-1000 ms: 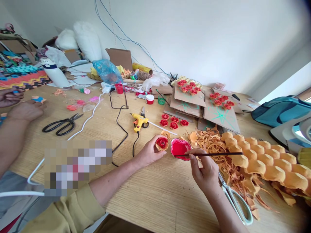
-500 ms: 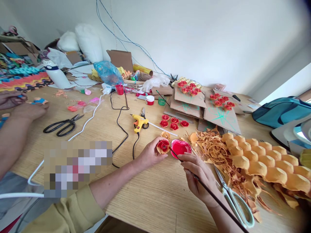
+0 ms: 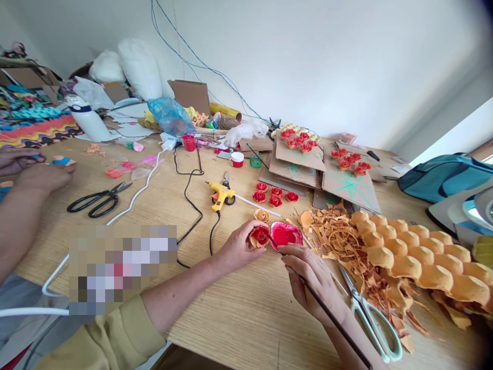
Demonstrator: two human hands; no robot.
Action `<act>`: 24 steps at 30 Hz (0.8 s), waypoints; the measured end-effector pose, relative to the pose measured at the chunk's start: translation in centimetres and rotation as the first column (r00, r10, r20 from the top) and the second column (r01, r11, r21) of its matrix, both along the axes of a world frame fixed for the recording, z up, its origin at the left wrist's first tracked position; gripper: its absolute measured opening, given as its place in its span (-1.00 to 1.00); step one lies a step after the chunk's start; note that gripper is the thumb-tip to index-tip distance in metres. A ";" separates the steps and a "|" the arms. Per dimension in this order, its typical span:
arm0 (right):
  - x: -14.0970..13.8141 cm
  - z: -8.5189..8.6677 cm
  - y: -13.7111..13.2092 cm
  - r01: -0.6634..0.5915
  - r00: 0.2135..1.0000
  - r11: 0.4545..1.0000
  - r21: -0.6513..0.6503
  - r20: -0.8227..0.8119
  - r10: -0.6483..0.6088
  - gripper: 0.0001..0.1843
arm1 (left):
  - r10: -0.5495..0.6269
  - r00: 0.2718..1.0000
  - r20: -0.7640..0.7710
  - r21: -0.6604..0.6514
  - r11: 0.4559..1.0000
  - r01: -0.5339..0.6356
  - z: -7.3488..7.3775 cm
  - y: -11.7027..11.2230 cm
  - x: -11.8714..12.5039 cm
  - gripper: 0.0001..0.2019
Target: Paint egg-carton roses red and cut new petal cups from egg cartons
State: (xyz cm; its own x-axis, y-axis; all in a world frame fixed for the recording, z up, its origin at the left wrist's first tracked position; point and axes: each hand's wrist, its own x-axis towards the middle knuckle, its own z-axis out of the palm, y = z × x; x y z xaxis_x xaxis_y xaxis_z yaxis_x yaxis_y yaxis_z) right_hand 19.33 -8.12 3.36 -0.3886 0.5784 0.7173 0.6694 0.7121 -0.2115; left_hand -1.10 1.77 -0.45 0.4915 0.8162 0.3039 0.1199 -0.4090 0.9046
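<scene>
Between the fingers of my left hand (image 3: 242, 242) is a paper rose (image 3: 259, 237), red inside with bare orange on its outer petals. My right hand (image 3: 313, 277) grips a long dark paintbrush (image 3: 327, 311), whose tip meets the rose's petals. Just behind the brush lies a shallow dish of red paint (image 3: 287, 234). An unpainted orange rose (image 3: 262, 215) sits beyond my left hand. Farther back, several red roses (image 3: 276, 191) rest on the table.
Scissors with pale handles (image 3: 375, 326) lie right of my right hand, beside orange scraps (image 3: 339, 234) and an egg tray (image 3: 419, 246). A yellow glue gun (image 3: 222, 197) and black scissors (image 3: 100, 199) lie leftward. Another person's hands (image 3: 50, 172) work at far left.
The rose has turned slightly in my left hand, showing more of its orange outer petals. My right hand and the brush have shifted a little left.
</scene>
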 end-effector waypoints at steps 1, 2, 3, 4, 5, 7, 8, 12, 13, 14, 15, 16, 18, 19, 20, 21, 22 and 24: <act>0.1 -0.1 -0.1 0.005 1.000 1.000 0.002 -0.004 -0.005 -0.67 | 0.006 1.000 -0.003 0.001 1.000 -0.006 0.0 0.0 0.0 -0.52; 0.1 -0.1 -0.1 0.008 1.000 1.000 0.006 -0.007 -0.008 -0.67 | 0.014 1.000 -0.004 0.001 1.000 -0.014 0.1 0.0 0.0 -0.53; 0.2 -0.1 -0.2 0.009 1.000 1.000 0.014 -0.008 -0.009 -0.67 | 0.021 1.000 -0.005 0.002 1.000 -0.021 0.1 0.0 0.0 -0.53; 0.2 0.0 -0.2 0.008 1.000 1.000 0.024 -0.008 -0.008 -0.67 | 0.029 1.000 -0.005 0.004 1.000 -0.029 0.1 0.1 0.0 -0.54; 0.2 0.0 -0.2 0.005 1.000 0.999 0.034 -0.006 -0.005 -0.67 | 0.033 0.999 -0.004 0.004 0.999 -0.033 0.1 0.1 0.0 -0.54; 0.0 0.2 -0.3 -0.009 1.000 0.999 0.042 0.006 0.008 -0.67 | 0.035 0.999 -0.003 0.006 0.999 -0.035 0.0 0.1 0.0 -0.52; -0.1 0.3 -0.3 -0.018 1.000 0.999 0.038 0.016 0.017 -0.67 | 0.032 0.999 -0.004 0.007 0.999 -0.032 0.0 0.1 0.0 -0.52; -0.5 0.6 -0.1 -0.033 0.998 0.999 0.016 0.052 0.032 -0.69 | 0.030 1.000 -0.007 0.006 1.000 -0.030 0.0 0.0 0.1 -0.53; -0.5 0.7 0.0 -0.027 0.998 0.999 0.019 0.052 0.026 -0.69 | 0.036 0.999 -0.006 0.003 0.999 -0.036 0.0 0.0 0.1 -0.53; -0.5 0.7 0.0 -0.019 0.999 1.000 0.024 0.050 0.018 -0.68 | 0.041 0.999 -0.006 -0.001 0.999 -0.041 0.1 0.0 0.1 -0.53; -0.5 0.7 0.1 -0.012 0.999 0.999 0.031 0.047 0.011 -0.68 | 0.047 0.999 -0.006 -0.004 0.999 -0.047 0.2 -0.1 0.1 -0.53; -0.5 0.7 0.1 -0.004 0.999 0.999 0.039 0.041 0.002 -0.67 | 0.049 0.999 -0.007 -0.007 0.999 -0.049 0.2 -0.1 0.1 -0.53; -0.3 0.7 0.0 0.014 0.999 0.998 0.056 0.029 -0.015 -0.65 | 0.057 0.998 -0.018 -0.009 0.998 -0.057 0.4 -0.1 0.0 -0.53; -0.3 0.7 0.0 0.020 1.000 0.998 0.063 0.021 -0.022 -0.65 | 0.062 0.998 -0.024 -0.009 0.998 -0.063 0.5 -0.1 0.0 -0.53; -0.2 0.6 -0.1 0.024 1.000 0.997 0.067 0.014 -0.025 -0.65 | 0.067 0.997 -0.028 -0.010 0.998 -0.068 0.5 0.0 -0.1 -0.53; -0.2 0.6 -0.2 0.023 1.000 0.997 0.070 0.009 -0.023 -0.65 | 0.071 0.997 -0.030 -0.012 0.997 -0.071 0.5 0.0 -0.1 -0.53; -0.2 0.6 -0.2 0.017 1.000 0.997 0.070 0.008 -0.018 -0.65 | 0.071 0.997 -0.028 -0.014 0.997 -0.071 0.5 0.0 -0.1 -0.53; -0.3 0.6 -0.3 0.000 1.000 0.998 0.063 0.023 -0.001 -0.66 | 0.068 0.997 -0.020 -0.014 0.998 -0.068 0.4 0.0 0.0 -0.53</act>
State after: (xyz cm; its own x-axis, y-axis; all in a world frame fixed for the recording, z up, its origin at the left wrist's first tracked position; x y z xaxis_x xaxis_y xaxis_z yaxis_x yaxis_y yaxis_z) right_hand 19.07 -8.40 3.92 -0.4049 0.5324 0.7434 0.6739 0.7232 -0.1509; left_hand -1.12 1.81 -0.02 0.4407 0.8522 0.2821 0.1650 -0.3858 0.9077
